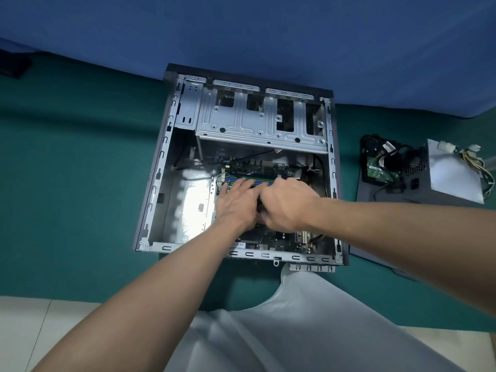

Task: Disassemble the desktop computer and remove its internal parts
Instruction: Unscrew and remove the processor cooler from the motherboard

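Observation:
An open desktop case (158, 167) lies on its side on a green surface. Its motherboard (268, 238) fills the right half of the case floor, with memory slots (257, 181) just beyond my hands. My left hand (236, 204) lies on the board with its fingers stretched toward the memory slots. My right hand (288, 204) is beside it, fingers curled down over a dark part in the middle of the board; what that part is stays hidden under both hands. An empty metal drive cage (257, 122) spans the far end of the case.
To the right lie a grey power supply (453, 178) with loose wires, a removed drive with cables (381, 165), and the dark side panel (370, 224) under them. A blue cloth wall (241, 30) stands behind the case. My knee in grey fabric (295, 318) is just before it.

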